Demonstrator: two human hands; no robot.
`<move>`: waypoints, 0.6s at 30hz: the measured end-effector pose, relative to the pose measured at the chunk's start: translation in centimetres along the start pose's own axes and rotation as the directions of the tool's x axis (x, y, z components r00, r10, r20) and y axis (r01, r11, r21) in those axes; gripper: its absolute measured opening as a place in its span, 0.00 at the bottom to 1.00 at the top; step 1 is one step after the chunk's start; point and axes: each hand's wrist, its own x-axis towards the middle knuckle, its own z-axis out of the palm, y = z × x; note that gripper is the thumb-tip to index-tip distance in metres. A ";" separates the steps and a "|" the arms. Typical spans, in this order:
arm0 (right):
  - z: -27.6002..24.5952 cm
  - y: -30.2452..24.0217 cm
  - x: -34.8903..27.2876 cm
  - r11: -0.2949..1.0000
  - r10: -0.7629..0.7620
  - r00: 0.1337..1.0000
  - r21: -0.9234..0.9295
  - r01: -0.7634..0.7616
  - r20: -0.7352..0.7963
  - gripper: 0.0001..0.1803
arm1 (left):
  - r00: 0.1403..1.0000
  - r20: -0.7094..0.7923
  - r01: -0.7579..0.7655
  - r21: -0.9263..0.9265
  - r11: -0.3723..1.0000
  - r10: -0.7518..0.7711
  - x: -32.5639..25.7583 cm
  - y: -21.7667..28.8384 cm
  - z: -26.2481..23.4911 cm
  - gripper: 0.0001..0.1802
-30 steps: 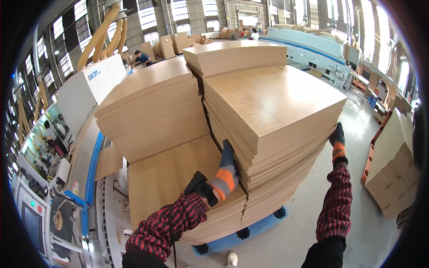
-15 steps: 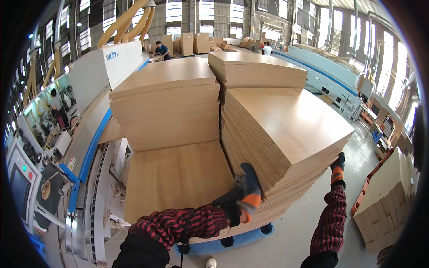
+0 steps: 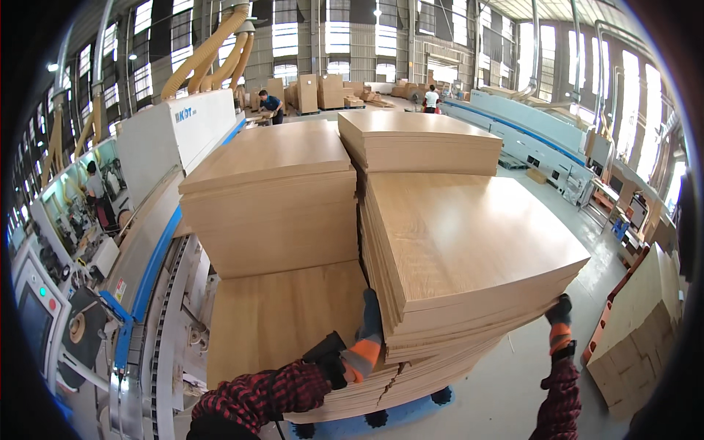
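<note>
Wood-toned board stack between the hands: left hand against its left side, fingers extended; right hand at right corner, fingers bent; can't tell whether either grips.

left glove, lower centre: dark grey, orange and grey bands | right glove, lower right: near-black, orange, grey | shirt sleeves, bottom edge: red-and-black check | panel stack, centre: tan, wood-grained top | pallet, bottom centre: blue | ribbed hoses, upper left: ochre

Light-brown wood-grain boards lie flat, stacked high at near right, their edges slightly uneven.
</note>
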 end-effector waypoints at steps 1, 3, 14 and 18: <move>-1.6 -2.9 0.1 0.574 -0.221 0.974 -0.801 0.168 0.047 0.21 | 0.998 -0.023 -0.061 0.012 0.998 0.062 0.3 1.1 0.1 0.34; -3.8 -9.7 0.2 0.729 -0.034 0.999 0.685 -0.001 0.038 0.13 | 0.976 -0.064 -0.203 0.065 0.977 0.207 1.5 3.9 0.5 0.33; -0.2 -24.2 -2.0 0.216 -0.665 0.681 -0.794 0.568 0.307 0.15 | 0.939 0.026 -0.330 0.338 0.881 0.342 0.1 10.8 5.8 0.32; -1.2 -24.0 -4.9 0.266 -0.658 0.687 -0.758 0.595 0.308 0.15 | 0.984 0.059 -0.178 0.171 0.969 0.170 -2.1 12.1 3.5 0.25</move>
